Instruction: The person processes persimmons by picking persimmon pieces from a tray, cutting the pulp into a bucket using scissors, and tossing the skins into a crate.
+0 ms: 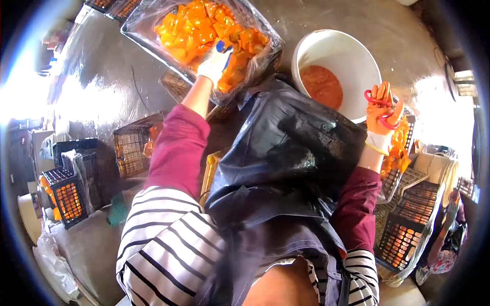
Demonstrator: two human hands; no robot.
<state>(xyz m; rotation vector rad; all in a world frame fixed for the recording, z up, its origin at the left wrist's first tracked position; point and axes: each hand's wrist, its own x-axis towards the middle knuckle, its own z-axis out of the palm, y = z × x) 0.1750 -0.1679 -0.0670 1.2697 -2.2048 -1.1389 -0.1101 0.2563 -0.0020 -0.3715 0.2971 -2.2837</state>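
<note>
My left hand (215, 64), in a white glove with a blue patch, reaches over a heap of glossy orange pieces (191, 25) that look like cut peppers. Its fingertips are among the pieces, and I cannot make out whether they grip any. The pieces lie in a crate lined with clear plastic (263, 64). Over to the right, my right hand (377, 121), in an orange glove, is closed on red-handled scissors (368, 96); their blades are not clearly visible. Beside that hand stands a white bucket (360, 61) with reddish-orange liquid (321, 85) at its bottom.
More orange pieces (395, 153) fill a crate under my right forearm. Black crates (400, 239) stand at the lower right, others (69, 196) at the left. A brown crate (133, 148) lies near my left arm. A black apron (286, 148) covers my lap.
</note>
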